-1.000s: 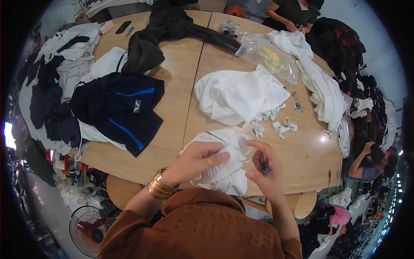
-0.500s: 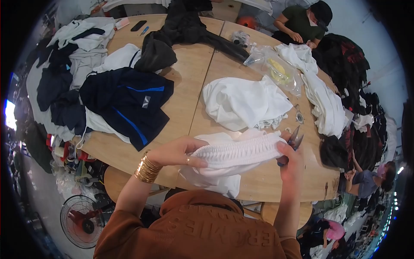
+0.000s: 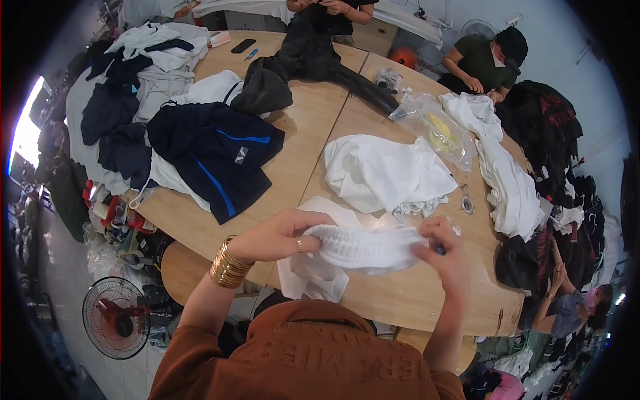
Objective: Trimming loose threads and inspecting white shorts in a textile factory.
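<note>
A white garment with a gathered elastic waistband [image 3: 363, 248] is stretched between my hands, and its loose cloth hangs onto the wooden table. My left hand [image 3: 287, 233], with gold bangles at the wrist, pinches the left end of the band. At the other end, my right hand [image 3: 443, 250] grips the band, slightly smeared by motion. A small blue piece of the thread snips [image 3: 439, 250] shows in that same hand; their blades are hidden. Just beyond lies a heap of white garments [image 3: 383, 170]. Navy shorts with blue stripes [image 3: 217, 150] are spread to the left.
Mixed garments [image 3: 117, 127] pile up along the left edge. A clear plastic bag [image 3: 437, 130], a small metal piece [image 3: 467, 200] and a long white garment [image 3: 507, 173] lie on the right. Co-workers stand at the far side. A fan [image 3: 117, 319] stands at lower left.
The view has shifted, bringing another person into sight at the far edge. The waistband has been turned between my hands, and the snips' blades no longer show past my right fingers.
</note>
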`<state>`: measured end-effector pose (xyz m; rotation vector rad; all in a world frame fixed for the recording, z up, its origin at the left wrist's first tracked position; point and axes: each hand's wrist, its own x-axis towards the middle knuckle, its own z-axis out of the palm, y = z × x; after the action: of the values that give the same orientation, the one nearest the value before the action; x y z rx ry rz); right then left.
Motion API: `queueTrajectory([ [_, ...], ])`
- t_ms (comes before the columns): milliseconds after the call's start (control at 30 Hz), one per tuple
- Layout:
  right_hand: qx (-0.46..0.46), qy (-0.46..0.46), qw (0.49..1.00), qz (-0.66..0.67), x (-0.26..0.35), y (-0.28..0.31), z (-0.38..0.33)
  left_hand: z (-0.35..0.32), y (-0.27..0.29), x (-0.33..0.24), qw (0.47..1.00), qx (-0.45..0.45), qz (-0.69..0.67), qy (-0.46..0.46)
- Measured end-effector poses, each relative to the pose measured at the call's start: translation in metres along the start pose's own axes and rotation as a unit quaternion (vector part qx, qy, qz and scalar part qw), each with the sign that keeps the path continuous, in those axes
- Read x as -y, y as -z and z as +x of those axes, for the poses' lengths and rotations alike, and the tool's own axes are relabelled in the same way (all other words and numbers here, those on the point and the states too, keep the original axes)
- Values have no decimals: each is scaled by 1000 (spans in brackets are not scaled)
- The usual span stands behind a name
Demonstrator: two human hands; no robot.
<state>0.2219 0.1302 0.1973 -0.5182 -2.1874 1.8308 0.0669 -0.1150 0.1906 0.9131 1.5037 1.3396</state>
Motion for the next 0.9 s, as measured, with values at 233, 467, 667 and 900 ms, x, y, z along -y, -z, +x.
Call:
queueTrajectory([
  [233,322,-29,946,-26,3,-42,20,12,-24,-1,972,-63,177,-142],
  [467,183,-68,958,209,20,-35,23,5,-34,20,916,-237,287,-149],
  [667,69,-70,929,357,29,-4,29,-19,-4,5,930,-262,238,-99],
  [900,-1,-54,893,448,18,22,30,-49,40,-13,980,-184,-74,-22],
])
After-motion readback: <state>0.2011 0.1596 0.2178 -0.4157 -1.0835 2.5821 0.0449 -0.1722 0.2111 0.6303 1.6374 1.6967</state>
